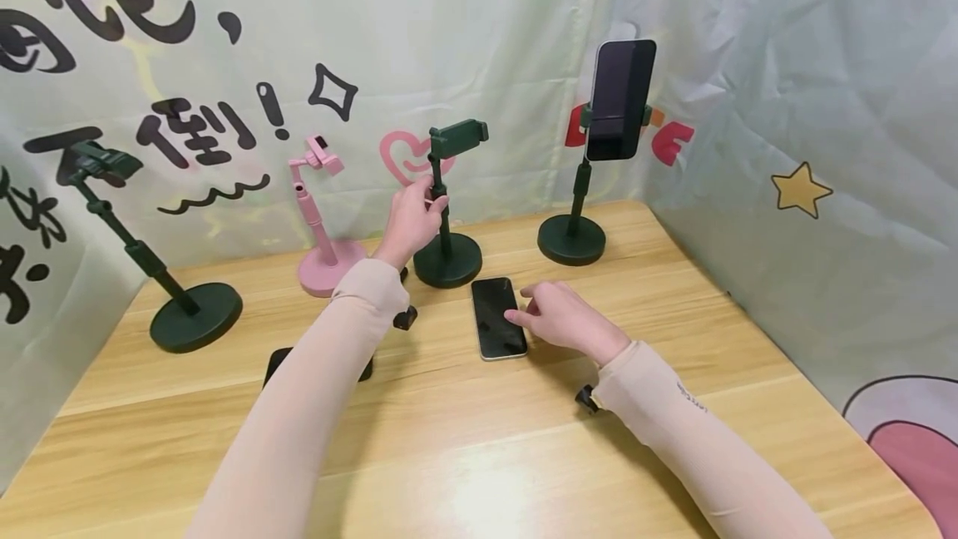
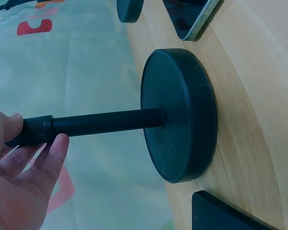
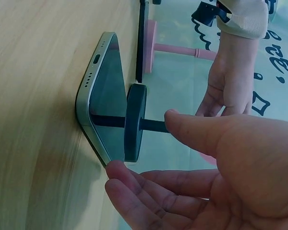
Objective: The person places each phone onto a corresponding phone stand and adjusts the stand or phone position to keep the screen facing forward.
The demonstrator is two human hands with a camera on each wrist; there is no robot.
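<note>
In the head view a dark green phone stand [image 1: 447, 264] stands upright at the middle back, its clamp [image 1: 459, 138] holding nothing. My left hand [image 1: 414, 221] grips its pole below the clamp. The left wrist view shows thumb and fingers around the ribbed collar [image 2: 37, 129] above the round base [image 2: 165, 115]. A smartphone [image 1: 497, 318] lies screen up in front of that stand. My right hand [image 1: 565, 318] is at the phone's right side. In the right wrist view its fingertips [image 3: 117, 172] are right at the phone's edge, with the thumb raised apart from them.
Another green stand [image 1: 196, 318] leans at the left, beside a pink stand [image 1: 329, 264]. A third green stand [image 1: 572, 239], at the back right, bears an upright phone [image 1: 619, 98]. Another dark phone [image 1: 277, 360] lies partly hidden under my left forearm. A printed cloth backdrop [image 1: 516, 23] borders the table.
</note>
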